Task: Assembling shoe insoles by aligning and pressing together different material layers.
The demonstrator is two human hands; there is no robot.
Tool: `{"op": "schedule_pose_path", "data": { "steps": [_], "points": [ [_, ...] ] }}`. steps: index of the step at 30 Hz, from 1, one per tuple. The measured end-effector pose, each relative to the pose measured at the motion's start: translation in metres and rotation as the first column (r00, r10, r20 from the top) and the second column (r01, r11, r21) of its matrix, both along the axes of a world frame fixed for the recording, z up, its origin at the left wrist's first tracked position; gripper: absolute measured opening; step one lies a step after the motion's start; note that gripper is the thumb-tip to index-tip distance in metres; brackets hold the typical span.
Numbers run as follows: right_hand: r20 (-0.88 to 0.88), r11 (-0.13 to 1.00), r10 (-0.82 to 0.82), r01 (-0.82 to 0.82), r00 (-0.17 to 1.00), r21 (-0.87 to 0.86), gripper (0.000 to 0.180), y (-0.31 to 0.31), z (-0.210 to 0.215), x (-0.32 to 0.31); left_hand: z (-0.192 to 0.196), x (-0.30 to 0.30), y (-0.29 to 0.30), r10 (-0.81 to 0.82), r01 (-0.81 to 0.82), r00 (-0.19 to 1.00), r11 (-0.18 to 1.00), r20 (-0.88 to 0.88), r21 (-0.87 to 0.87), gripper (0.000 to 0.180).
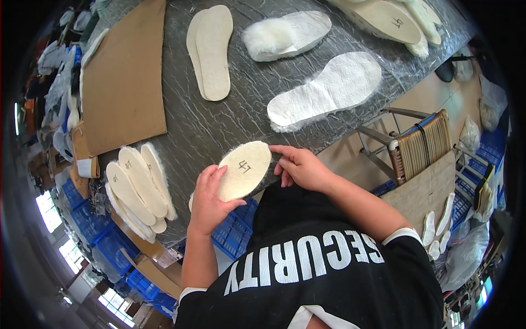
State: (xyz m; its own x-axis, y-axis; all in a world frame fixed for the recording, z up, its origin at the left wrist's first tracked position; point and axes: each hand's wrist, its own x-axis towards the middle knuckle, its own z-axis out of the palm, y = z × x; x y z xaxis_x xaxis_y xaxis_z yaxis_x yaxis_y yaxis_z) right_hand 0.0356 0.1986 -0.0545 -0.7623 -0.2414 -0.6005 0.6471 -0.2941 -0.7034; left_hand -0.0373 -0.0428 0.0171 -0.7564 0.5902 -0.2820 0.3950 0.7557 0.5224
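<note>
My left hand (205,200) grips a cream insole (249,170) by its left side, with the fingers at its upper edge and the thumb across its lower part. A dark handwritten mark is on the flat face turned up, and a little fleece shows along the rim. At the insole's upper right edge is my right hand (302,169); its index finger is stretched out to the rim, and the other fingers bend loosely below, apart from it. Its thumb is hidden. Both hands are over the table's near edge.
The dark table (181,126) bears a pair of cream insoles (216,55), a fluffy white piece (290,34), and a white sole-shaped piece (329,90). Stacked insoles (137,183) lie left, more insoles (383,22) far right. Cardboard (126,77) covers the left; a chair (422,145) stands right.
</note>
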Motion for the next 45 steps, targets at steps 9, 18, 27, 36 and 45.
{"op": "schedule_pose_path", "data": {
  "steps": [9,18,27,36,45],
  "points": [
    [0.005,1.000,0.005,-0.005,1.000,-0.001,0.042,0.000,-0.001,-0.001,-0.004,-0.001,-0.002,-0.047,0.046,0.999,0.996,-0.012,-0.076,0.091],
    [0.016,1.000,-0.004,0.004,1.000,-0.005,0.042,0.000,0.002,-0.002,-0.007,-0.003,-0.002,-0.087,0.084,0.995,0.993,-0.043,-0.080,0.091],
    [-0.462,0.678,0.402,0.082,0.791,0.730,0.077,-0.013,0.022,-0.008,-0.006,-0.004,0.002,-0.076,0.074,0.997,0.994,-0.027,-0.074,0.086],
    [-0.478,0.550,0.677,0.047,0.559,0.834,0.089,-0.033,0.016,-0.039,0.011,-0.011,-0.005,-0.061,0.062,0.997,0.998,0.055,-0.012,0.088],
    [-0.431,0.517,0.714,0.000,0.552,0.856,0.097,-0.033,0.019,-0.042,0.010,-0.023,-0.063,0.299,-0.289,0.932,0.954,0.206,-0.079,0.025]
  ]
}}
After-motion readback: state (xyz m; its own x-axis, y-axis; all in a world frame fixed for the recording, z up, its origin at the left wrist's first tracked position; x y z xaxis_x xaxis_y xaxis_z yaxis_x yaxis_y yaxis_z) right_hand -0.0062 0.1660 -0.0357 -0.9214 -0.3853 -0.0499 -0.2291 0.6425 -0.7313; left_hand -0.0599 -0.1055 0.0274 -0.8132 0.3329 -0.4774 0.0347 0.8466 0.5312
